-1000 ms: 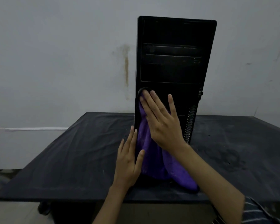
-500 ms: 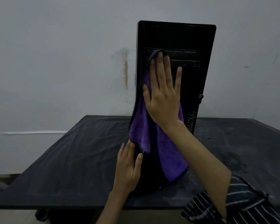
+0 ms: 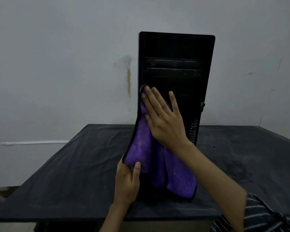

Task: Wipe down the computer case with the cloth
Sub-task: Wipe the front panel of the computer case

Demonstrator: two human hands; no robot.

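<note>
The computer case [image 3: 176, 77] stands upright on the dark bench [image 3: 77, 164], tall and narrow, so a hard sideways push from the wiping hand could tip or slide it; the trailing lower part of the cloth [image 3: 172, 174] might also snag under the case's foot. The right hand [image 3: 164, 121] presses the purple cloth flat against the case's front, fingers [image 3: 151, 97] straight and spread. The left hand [image 3: 127, 181] braces the case's lower left edge, its thumb touching the cloth's corner. Count: one case, one cloth, one bench, two hands.
</note>
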